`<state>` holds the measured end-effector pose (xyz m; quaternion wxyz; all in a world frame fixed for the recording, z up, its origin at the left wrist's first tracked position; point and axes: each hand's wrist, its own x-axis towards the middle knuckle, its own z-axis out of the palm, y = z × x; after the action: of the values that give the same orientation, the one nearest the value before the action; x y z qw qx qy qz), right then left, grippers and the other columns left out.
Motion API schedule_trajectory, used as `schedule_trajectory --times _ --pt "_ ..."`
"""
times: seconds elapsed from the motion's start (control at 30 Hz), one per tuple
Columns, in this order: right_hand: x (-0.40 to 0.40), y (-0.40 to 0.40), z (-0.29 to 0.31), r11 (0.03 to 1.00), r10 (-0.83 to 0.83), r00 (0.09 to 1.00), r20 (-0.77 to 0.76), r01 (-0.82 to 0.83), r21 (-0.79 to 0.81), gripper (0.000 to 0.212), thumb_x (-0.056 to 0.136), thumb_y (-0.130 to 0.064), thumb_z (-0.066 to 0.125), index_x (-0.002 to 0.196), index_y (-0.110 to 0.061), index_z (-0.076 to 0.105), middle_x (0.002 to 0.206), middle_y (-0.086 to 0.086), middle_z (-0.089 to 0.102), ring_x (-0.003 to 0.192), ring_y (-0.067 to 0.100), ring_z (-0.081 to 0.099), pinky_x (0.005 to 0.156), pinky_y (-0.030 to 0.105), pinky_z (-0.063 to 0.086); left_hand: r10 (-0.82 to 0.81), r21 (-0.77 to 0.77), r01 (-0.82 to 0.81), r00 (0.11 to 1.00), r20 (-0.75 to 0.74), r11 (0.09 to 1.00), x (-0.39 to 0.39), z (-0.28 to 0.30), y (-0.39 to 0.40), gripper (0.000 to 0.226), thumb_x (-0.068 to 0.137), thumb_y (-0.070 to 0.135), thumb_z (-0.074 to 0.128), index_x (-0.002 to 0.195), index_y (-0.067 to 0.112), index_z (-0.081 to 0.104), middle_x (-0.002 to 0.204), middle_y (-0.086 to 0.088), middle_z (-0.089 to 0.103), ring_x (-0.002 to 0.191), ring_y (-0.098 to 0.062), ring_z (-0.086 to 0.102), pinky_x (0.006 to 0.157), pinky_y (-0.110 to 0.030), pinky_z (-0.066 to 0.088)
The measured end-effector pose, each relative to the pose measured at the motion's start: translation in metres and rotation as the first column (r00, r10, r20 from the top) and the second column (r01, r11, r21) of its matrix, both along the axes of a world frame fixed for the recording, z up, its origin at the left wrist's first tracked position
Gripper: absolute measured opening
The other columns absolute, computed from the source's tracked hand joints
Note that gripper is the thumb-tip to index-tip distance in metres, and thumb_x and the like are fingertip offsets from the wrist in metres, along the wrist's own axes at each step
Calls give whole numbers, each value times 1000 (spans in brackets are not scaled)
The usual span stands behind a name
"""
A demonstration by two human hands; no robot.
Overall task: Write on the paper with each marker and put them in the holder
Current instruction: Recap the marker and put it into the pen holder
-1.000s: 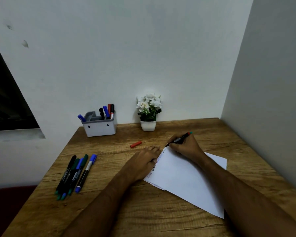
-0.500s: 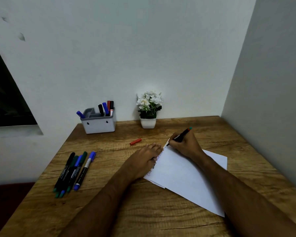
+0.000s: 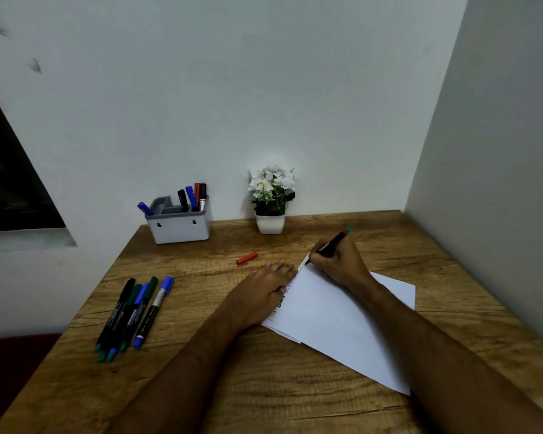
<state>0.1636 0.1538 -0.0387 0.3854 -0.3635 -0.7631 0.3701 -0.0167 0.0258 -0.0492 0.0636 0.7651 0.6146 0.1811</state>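
White paper [image 3: 333, 317] lies skewed on the wooden table, with small writing along its upper left edge. My right hand [image 3: 339, 261] grips a black marker [image 3: 329, 245] whose tip touches the paper's top corner. My left hand [image 3: 264, 292] lies flat, palm down, on the paper's left edge. A loose red cap [image 3: 247, 258] lies on the table just beyond my left hand. Several capped markers [image 3: 132, 311] lie side by side at the left. The grey holder [image 3: 179, 228] stands at the back left with several markers in it.
A small white pot of white flowers [image 3: 271, 198] stands against the back wall, between the holder and my right hand. A wall closes the table's right side. The table's left edge drops off beside the row of markers.
The view has shifted slightly. My right hand with the marker stays at the paper's top corner with only a small shift, and my left hand keeps pressing the paper.
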Motion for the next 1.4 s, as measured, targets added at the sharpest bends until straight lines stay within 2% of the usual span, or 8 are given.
schedule_trajectory --times 0.13,0.23,0.37,0.5,0.67,1.1,1.27,1.4 --pt "-1 1 0 1000 -1 1000 -2 1 12 21 81 4 65 66 -10 66 62 5 65 59 4 57 56 23 43 3 -11 -3 1000 -2 1000 -1 -2 0 53 102 13 39 153 21 32 161 4 25 150 -9 15 123 -29 11" --pt "0 1 0 1000 0 1000 -3 0 20 30 82 4 64 62 -17 62 57 -7 60 55 0 52 53 18 39 -3 -11 3 1000 -2 1000 0 -1 1 52 101 13 39 153 20 33 161 3 26 150 -10 15 123 -30 12" --pt "-1 4 -3 999 -24 1000 -5 24 28 26 82 3 67 64 -17 66 60 -8 63 56 -1 55 54 16 42 1 -18 -1 1000 2 1000 0 -1 0 53 101 13 39 153 20 32 161 4 26 150 -9 15 123 -30 12" --pt "-1 6 -5 999 -40 999 -6 40 27 13 80 1 67 70 -5 70 63 2 67 59 4 57 55 20 43 -1 -27 1 1000 -13 1000 -1 -1 1 53 101 14 39 153 21 32 161 4 25 150 -9 14 123 -34 14" --pt "-2 9 -8 998 -66 998 -4 66 8 7 81 -2 69 75 -3 72 73 14 73 63 8 62 57 23 46 -3 -23 2 1000 -13 1000 -1 -2 1 53 101 15 39 153 21 32 161 4 26 150 -10 15 123 -34 14" --pt "-3 9 -7 997 -75 997 -1 75 28 15 80 -1 68 67 -6 65 56 -7 57 52 -2 49 51 17 37 0 0 0 1000 2 1000 -1 -3 2 54 99 12 40 152 21 35 160 4 28 149 -9 18 121 -28 13" --pt "-2 7 -6 996 -88 996 -7 88 9 23 79 -1 68 61 -15 63 52 -11 55 49 -1 48 49 13 33 1 -9 -1 1000 -2 1000 1 -1 0 53 100 13 39 153 21 34 161 4 26 150 -9 16 123 -32 13" --pt "-3 5 -5 996 -81 997 1 81 20 32 82 -1 67 60 -22 60 48 -16 55 49 -3 50 49 11 35 -1 -1 1 1000 -4 1000 0 -1 0 52 101 13 39 153 21 33 161 4 26 150 -8 15 121 -27 11"
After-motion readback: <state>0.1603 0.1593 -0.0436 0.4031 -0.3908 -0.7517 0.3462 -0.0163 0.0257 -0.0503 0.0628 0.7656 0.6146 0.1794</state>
